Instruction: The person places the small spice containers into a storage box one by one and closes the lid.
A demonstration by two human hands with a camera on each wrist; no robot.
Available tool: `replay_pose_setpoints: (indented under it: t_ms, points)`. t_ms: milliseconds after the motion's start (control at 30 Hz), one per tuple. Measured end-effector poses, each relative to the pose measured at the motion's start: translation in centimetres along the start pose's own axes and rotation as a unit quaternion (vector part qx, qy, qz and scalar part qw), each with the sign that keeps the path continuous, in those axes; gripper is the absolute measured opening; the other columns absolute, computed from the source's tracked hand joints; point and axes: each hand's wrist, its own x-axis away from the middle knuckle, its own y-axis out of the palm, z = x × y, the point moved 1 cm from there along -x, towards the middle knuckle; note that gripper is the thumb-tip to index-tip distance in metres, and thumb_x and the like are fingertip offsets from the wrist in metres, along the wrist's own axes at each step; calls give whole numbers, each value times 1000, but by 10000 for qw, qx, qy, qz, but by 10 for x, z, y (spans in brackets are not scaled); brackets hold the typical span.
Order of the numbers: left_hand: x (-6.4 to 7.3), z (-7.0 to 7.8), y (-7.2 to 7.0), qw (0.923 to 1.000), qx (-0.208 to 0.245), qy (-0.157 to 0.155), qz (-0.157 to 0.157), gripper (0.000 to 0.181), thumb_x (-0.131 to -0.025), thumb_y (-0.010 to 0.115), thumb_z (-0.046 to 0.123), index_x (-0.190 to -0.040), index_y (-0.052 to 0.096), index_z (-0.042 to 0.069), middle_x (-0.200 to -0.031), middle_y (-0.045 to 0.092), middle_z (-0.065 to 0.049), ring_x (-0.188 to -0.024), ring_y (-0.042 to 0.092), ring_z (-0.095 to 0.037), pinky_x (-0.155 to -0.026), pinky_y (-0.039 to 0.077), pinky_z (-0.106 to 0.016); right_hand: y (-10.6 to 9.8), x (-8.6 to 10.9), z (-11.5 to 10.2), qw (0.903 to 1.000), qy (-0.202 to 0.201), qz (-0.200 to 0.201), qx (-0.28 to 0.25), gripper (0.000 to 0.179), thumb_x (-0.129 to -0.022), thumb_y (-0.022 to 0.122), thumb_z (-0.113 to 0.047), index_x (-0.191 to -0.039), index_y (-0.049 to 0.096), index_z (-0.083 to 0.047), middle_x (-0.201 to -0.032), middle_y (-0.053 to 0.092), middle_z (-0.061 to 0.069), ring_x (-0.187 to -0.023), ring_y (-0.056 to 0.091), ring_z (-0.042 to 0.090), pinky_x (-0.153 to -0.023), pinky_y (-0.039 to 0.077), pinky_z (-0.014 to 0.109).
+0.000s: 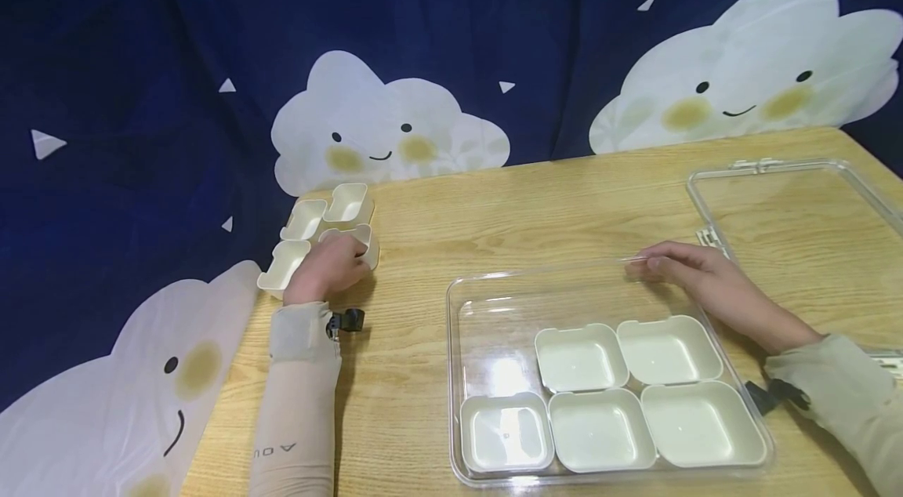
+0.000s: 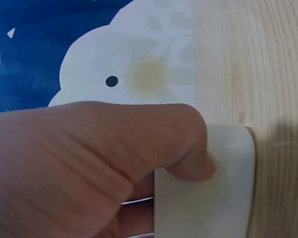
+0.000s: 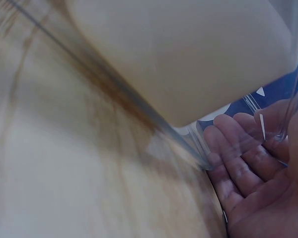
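At the table's far left, my left hand (image 1: 328,266) pinches the wall of a small cream bin (image 1: 370,246). In the left wrist view its thumb presses on the outside of that cream bin (image 2: 203,208), while the other fingers are partly hidden behind the wall. Three similar bins (image 1: 305,220) stand around it. My right hand (image 1: 687,281) holds the far right corner of a clear plastic box (image 1: 508,285), thumb at the rim and fingers along the outside. In the right wrist view these fingers show through the clear wall.
Several larger cream bins (image 1: 600,430) sit inside the clear box, along its front and right. A clear lid (image 1: 767,165) with white clips lies on the wooden table (image 1: 423,246) at the right. A dark blue curtain (image 1: 550,27) with clouds hangs behind the table.
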Motion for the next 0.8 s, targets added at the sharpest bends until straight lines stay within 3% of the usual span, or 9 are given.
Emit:
replay_pose_setpoints:
  t_ms: [800]
  points:
    - [0, 0, 0, 10000, 35, -12, -73, 35, -78, 55, 3, -54, 35, 19, -57, 26, 6, -57, 33, -14, -52, 26, -28, 0, 1, 0, 9999, 75, 1, 116, 33, -110, 49, -34, -132, 66, -16, -123, 77, -4, -110, 70, -4, -94, 45, 5]
